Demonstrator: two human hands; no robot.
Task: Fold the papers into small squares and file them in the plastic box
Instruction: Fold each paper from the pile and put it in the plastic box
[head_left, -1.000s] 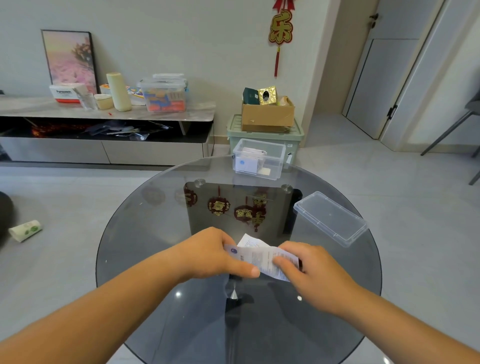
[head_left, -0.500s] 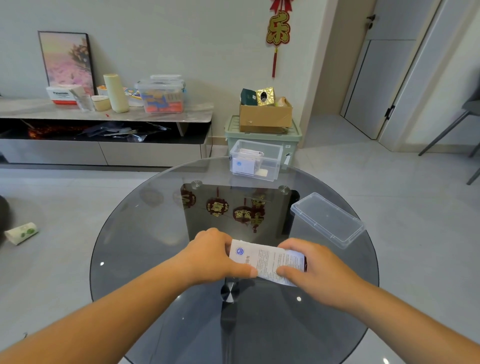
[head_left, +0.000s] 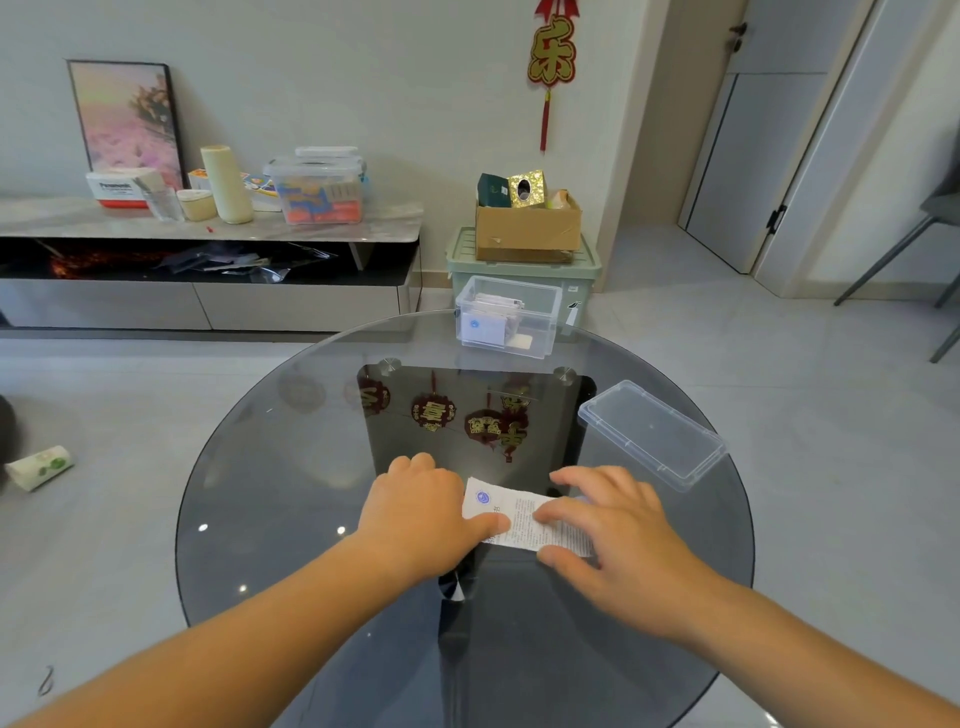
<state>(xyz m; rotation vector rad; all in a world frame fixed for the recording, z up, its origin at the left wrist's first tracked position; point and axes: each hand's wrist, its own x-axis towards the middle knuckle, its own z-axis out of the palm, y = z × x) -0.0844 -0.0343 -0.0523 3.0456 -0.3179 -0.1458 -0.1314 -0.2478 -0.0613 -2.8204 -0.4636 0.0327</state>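
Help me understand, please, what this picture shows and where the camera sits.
There is no machine here: a person wears one camera on the head, looking forward and down at their work. A round glass table carries a clear box with papers inside at the far edge, and a lid on the right. The left hand has its thumb on one end of a printed paper lying flat on the glass; the right hand presses fingers on the other end. Nothing is lifted.

White printed paper (head_left: 519, 517) folded flat on glass, open clear plastic box (head_left: 506, 317) holding folded papers
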